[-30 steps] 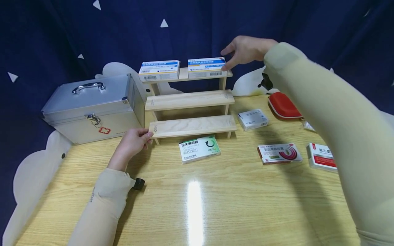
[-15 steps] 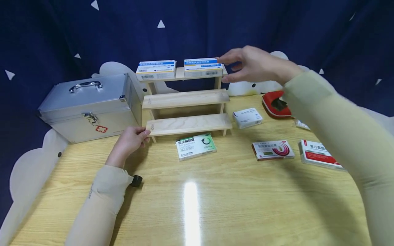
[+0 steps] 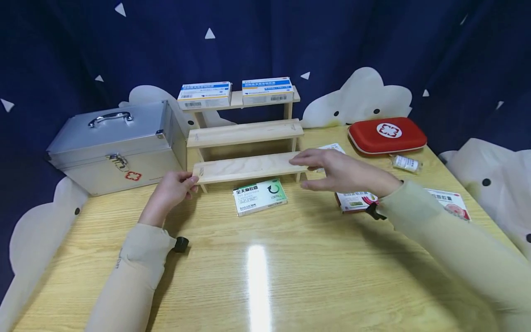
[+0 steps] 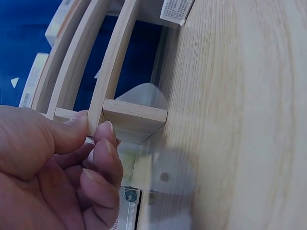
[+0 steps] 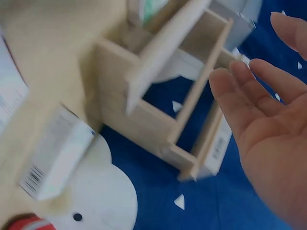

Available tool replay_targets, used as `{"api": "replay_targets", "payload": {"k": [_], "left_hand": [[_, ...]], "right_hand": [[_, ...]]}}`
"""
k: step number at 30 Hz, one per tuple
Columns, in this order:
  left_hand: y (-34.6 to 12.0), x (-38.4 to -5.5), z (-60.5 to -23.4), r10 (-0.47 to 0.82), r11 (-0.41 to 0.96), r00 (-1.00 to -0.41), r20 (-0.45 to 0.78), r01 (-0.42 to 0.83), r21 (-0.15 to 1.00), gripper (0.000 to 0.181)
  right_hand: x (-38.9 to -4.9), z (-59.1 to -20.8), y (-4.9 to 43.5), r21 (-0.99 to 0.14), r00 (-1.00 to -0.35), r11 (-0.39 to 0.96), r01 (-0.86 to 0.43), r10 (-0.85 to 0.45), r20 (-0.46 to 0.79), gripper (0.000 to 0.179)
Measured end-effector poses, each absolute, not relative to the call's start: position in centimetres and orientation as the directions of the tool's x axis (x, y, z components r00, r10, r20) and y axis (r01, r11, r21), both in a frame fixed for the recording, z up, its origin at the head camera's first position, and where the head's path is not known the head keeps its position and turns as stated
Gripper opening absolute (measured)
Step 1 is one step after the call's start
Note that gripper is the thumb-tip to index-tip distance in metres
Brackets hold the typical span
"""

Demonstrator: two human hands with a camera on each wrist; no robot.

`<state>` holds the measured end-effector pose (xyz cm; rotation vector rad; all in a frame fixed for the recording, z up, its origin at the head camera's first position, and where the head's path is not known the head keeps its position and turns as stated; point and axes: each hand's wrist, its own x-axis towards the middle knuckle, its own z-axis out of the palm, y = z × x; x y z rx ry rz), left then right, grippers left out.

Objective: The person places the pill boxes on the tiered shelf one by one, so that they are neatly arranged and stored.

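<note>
A navy curtain point(image 3: 352, 37) hangs behind the wood-grain worktop point(image 3: 207, 276); left fingers point(image 4: 106, 158) pinch the tiered wooden rack point(image 3: 244, 167), right fingers point(image 5: 230, 96) wide.

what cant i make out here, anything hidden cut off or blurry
- Head view: most of the white box, behind the right hand
- Head view: right end of the pink-ringed box, behind that hand's wrist
- Head view: part of the far-right box, behind the right sleeve
- Head view: fine print on the small item, too small
- Right wrist view: edges of the wooden rack, blurred
</note>
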<state>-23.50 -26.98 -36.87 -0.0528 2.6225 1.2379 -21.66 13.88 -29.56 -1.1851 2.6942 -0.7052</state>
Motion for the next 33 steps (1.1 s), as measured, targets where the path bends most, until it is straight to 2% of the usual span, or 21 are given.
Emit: {"api": "replay_targets", "payload": {"k": [6, 12, 15, 24, 33], "left_hand": [[-27.1, -23.5, -36.8, 0.073, 0.641, -0.973, -0.218, -0.121, 0.758, 0.041], [-27.2, -23.6, -36.9, 0.078, 0.642, -0.976, -0.205, -0.109, 0.759, 0.041], [-27.1, -23.5, -36.9, 0.080, 0.639, -0.974, -0.214, -0.115, 0.760, 0.042], [-27.0, -23.5, -36.6, 0.072, 0.637, -0.969, -0.236, -0.137, 0.759, 0.040], [-27.2, -23.6, -36.8, 0.084, 0.627, -0.973, -0.215, -0.116, 0.770, 0.039]], "right_hand": [[-20.3, -32.0, 13.2, -0.411, -0.687, 0.621, -0.667, -0.727, 0.015, 0.056], [-20.0, -34.0, 12.0, -0.361, -0.616, 0.574, -0.735, -0.788, 0.002, 0.056], [-20.2, -34.9, 11.6, -0.323, -0.602, 0.575, -0.751, -0.798, -0.022, 0.060], [-21.0, -36.5, 10.1, -0.280, -0.631, 0.650, -0.706, -0.757, -0.167, 0.080], [-22.0, -37.1, 9.0, -0.277, -0.645, 0.676, -0.683, -0.736, -0.208, 0.089]]}}
